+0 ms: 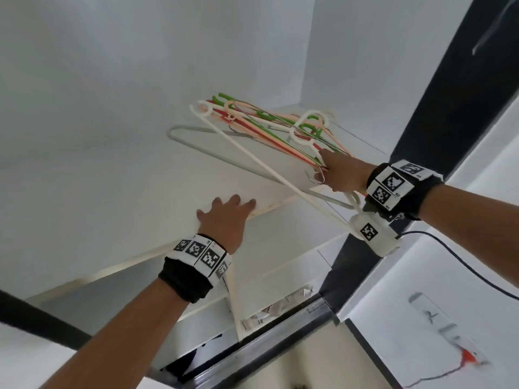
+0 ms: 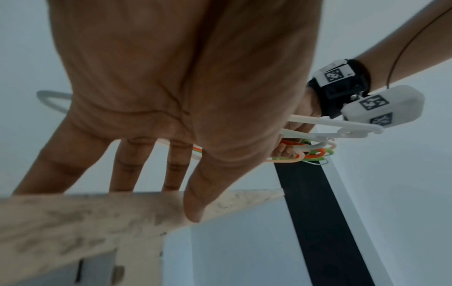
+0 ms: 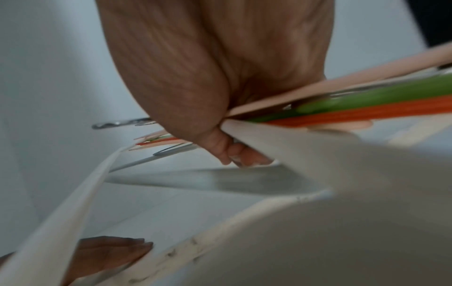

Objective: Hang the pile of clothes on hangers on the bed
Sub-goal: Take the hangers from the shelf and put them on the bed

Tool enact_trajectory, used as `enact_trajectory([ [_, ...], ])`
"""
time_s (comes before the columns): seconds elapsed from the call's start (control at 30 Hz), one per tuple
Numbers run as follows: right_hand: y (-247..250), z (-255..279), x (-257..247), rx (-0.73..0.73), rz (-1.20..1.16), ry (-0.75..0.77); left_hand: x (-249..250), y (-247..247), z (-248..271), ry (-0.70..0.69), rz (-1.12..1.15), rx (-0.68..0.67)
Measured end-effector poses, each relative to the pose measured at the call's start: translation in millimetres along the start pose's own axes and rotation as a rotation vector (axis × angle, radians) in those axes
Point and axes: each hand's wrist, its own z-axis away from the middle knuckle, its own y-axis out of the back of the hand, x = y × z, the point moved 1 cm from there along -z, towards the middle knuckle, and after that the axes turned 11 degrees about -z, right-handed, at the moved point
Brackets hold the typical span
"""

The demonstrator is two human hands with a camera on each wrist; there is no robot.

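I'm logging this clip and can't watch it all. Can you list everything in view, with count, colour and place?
Bundle of thin plastic and wire clothes hangers: one bundle, count unclear; white, green, orange, peach, grey; lifted over the shelf's right end.
High white shelf board: one, white, pale worn front edge, overhead.
Dark vertical post: one, black, right of the shelf.
Thin black cable: one, trailing from the right wrist.
Wrist camera bands: two, black with white markers.
Left hand: fingers straight, resting on the shelf edge.
Right hand: grips the hangers.
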Motion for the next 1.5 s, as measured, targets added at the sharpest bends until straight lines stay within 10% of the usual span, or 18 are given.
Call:
enact_trajectory([
  [0.4, -49.1, 206.0, 56.0, 0.299, 0.013, -0.176, 78.9, -37.5, 39.5, -0.401, 0.241, 0.362],
  [0.87, -213.5, 490.5, 213.6, 0.440, -0.339, -0.936, 329.4, -188.0, 146.2, -1.027, 0.099, -0.283],
  [1.5, -380.4, 883.5, 284.5, 1.394, -0.873, -1.830, 683.6, -216.4, 425.4, -1.854, -0.268, -0.529],
])
